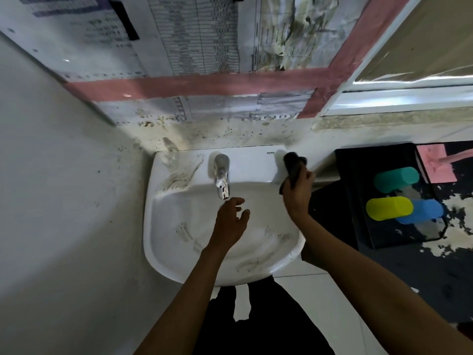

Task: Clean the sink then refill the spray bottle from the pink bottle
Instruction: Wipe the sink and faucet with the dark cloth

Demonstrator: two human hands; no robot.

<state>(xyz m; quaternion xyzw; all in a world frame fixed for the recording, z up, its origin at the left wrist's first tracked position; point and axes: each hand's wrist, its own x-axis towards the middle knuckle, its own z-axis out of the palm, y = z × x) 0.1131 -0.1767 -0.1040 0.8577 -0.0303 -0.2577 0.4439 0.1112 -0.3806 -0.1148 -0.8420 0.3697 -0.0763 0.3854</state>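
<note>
A white wall sink (179,252) fills the middle of the view, with brown dirt streaks on its back left ledge and inside the bowl. A chrome tap (222,175) stands at the back centre. My right hand (298,193) grips a dark cloth (293,165) and holds it against the sink's back right ledge. My left hand (230,219) hovers over the bowl just below the tap spout, fingers loosely spread and holding nothing. No spray bottle or pink bottle shows clearly.
To the right of the sink stands a black crate (358,201) holding a teal cup (395,179), a yellow cup (389,208) and a blue cup (425,211). A pink flat object (435,163) lies behind it. A stained wall rises on the left and back.
</note>
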